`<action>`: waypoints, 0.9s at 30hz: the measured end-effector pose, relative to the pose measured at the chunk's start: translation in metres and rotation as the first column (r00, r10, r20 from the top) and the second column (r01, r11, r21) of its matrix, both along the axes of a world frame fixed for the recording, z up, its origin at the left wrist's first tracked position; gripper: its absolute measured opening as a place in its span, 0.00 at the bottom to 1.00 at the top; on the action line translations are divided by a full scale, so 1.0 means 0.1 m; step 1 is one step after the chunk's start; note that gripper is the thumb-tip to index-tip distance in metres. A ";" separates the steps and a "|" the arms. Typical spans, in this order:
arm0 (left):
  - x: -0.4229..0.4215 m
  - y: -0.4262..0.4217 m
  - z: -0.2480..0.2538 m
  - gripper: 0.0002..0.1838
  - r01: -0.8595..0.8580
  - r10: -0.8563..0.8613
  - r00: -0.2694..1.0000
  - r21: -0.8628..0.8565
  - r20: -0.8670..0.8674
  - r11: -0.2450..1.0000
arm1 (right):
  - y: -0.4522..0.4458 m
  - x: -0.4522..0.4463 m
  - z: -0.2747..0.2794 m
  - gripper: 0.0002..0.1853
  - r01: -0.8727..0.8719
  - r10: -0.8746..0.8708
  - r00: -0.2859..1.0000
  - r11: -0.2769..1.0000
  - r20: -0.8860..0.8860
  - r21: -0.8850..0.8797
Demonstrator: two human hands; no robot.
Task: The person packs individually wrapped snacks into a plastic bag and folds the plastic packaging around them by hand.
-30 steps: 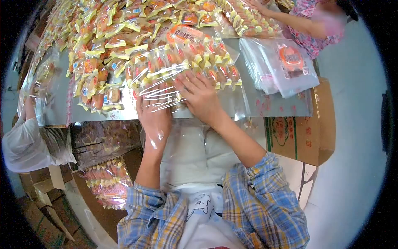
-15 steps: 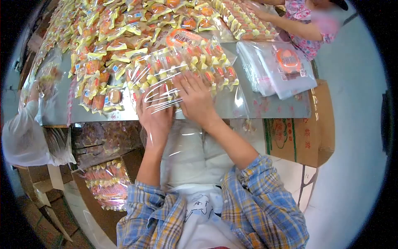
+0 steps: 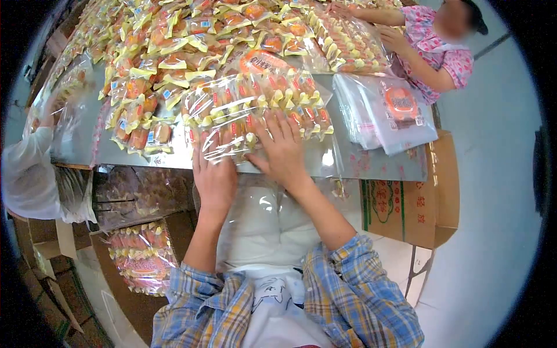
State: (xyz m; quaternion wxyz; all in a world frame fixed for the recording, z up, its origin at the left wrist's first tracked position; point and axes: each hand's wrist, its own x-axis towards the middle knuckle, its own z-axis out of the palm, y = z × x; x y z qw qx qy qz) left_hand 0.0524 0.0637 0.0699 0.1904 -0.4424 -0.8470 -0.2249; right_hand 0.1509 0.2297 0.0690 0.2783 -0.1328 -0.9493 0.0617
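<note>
A large clear plastic bag (image 3: pixel 232 104), filled with rows of individually wrapped small cakes, lies at the table's near edge in front of me. My right hand (image 3: pixel 282 152) rests on its near side, fingers stretched out and thumb spread to the left. At the bag's near left part is my left hand (image 3: pixel 214 181), its fingers pointing forward against the wrapped cakes. Shiny film overlaps those fingertips, and I cannot tell whether they are inside the bag or under a loose flap. Both hands look open, pressing rather than gripping.
Loose wrapped cakes (image 3: pixel 174 43) are heaped across the table (image 3: pixel 362 165). Flat printed bags (image 3: pixel 386 116) lie at right, above a cardboard box (image 3: pixel 406 209). A co-worker (image 3: pixel 438 52) handles another filled bag (image 3: pixel 351 43). Another person's white sleeve (image 3: pixel 35 174) is at left, near an open box holding a packed bag (image 3: pixel 141 258).
My right hand has slid slightly toward the near edge, with its fingers spreading. My left hand has drawn back a little. The view has shifted, showing more of the co-worker at right.
</note>
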 end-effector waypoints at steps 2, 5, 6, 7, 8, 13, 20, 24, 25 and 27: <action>-0.01 0.00 -0.03 0.30 0.002 -0.004 1.000 0.060 0.024 0.998 | -0.04 -0.05 0.02 0.44 0.025 -0.027 0.999 0.999 -0.034 -0.045; 0.00 0.04 -0.06 0.26 -0.058 0.054 0.996 0.063 0.065 0.996 | -0.11 -0.10 0.09 0.45 0.073 -0.079 0.995 0.991 -0.054 -0.109; 0.00 0.04 -0.08 0.24 -0.053 0.050 0.998 0.075 0.048 0.996 | -0.12 -0.12 0.06 0.45 0.088 -0.093 0.994 0.992 -0.051 -0.090; -0.01 0.06 -0.08 0.24 -0.069 0.066 0.997 0.120 0.031 0.990 | -0.13 -0.14 0.02 0.44 0.101 -0.105 0.993 0.992 -0.052 -0.074; -0.02 0.05 -0.08 0.24 -0.066 0.061 0.997 0.115 0.046 0.991 | -0.14 -0.16 -0.01 0.44 0.111 -0.114 0.992 0.992 -0.056 -0.059; -0.09 0.00 -0.09 0.24 -0.032 0.023 0.998 0.150 0.059 0.988 | -0.14 -0.19 -0.03 0.45 0.105 -0.108 0.991 0.994 -0.076 -0.041; -0.10 0.01 -0.10 0.26 -0.033 0.030 0.999 0.138 0.021 0.990 | -0.16 -0.17 0.05 0.39 0.092 -0.094 0.995 0.992 -0.025 -0.091; -0.08 0.01 -0.22 0.25 -0.106 0.096 0.992 0.124 0.083 0.987 | -0.16 -0.19 0.01 0.33 0.104 -0.106 0.994 0.993 -0.036 -0.055; -0.09 0.02 -0.23 0.25 -0.120 0.109 0.990 0.127 0.092 0.985 | -0.17 -0.19 0.00 0.33 0.106 -0.108 0.993 0.993 -0.035 -0.053; -0.08 0.04 -0.23 0.27 -0.118 0.105 0.991 0.160 0.084 0.980 | -0.18 -0.19 -0.03 0.32 0.111 -0.113 0.993 0.992 -0.033 -0.052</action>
